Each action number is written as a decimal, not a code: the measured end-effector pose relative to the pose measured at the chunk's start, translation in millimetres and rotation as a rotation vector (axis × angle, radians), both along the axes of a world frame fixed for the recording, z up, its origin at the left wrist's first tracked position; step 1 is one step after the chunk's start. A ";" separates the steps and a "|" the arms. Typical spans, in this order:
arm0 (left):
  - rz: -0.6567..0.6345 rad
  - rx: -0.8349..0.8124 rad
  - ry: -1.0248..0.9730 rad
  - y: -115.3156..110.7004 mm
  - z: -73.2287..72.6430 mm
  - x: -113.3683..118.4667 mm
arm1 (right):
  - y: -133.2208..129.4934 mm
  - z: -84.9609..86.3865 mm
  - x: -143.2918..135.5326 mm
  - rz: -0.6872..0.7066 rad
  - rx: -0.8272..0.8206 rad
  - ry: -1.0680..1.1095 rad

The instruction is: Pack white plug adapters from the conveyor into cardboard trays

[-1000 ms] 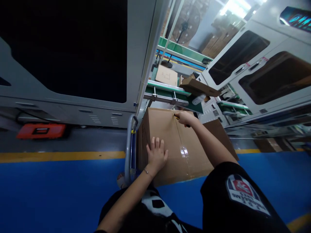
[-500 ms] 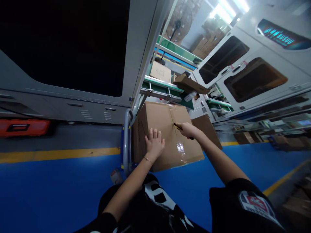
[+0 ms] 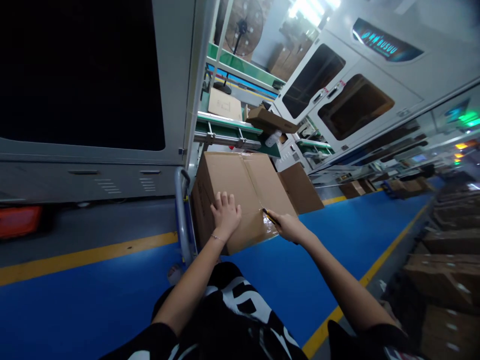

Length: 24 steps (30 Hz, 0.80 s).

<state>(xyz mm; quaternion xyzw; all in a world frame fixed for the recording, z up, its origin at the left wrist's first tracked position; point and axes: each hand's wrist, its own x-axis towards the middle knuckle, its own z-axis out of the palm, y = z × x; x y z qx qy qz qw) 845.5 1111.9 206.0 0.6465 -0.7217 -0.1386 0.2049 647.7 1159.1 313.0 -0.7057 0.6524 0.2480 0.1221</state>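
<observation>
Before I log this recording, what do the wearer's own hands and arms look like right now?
The left hand and right hand are ungloved; only the left has a thin bracelet. The sleeves are short and black, ending around the elbows.

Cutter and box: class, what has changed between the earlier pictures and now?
The right hand has moved the cutter along the box, from near its far edge towards the person, to the shiny tape. Nothing was grasped or released. The left hand still rests on the box.
</observation>
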 end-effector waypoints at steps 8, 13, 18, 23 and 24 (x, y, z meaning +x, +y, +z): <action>-0.012 -0.018 0.009 0.8 -2.7 -1.9 | 57.8 -2.4 9.7 -0.087 0.058 0.162; -0.100 -0.090 -0.022 -11.4 -4.7 10.3 | 114.4 -5.9 -12.1 -0.234 0.152 0.154; -0.652 -0.297 -0.057 -81.5 4.8 -8.5 | 228.9 -49.8 -84.9 -0.848 0.183 -0.150; -1.163 -0.370 -0.210 -143.3 13.9 -55.2 | 291.0 -103.3 -124.8 -1.218 0.103 -0.535; -1.203 -0.374 -0.223 -147.8 14.6 -59.7 | 292.2 -112.2 -129.1 -1.248 0.085 -0.583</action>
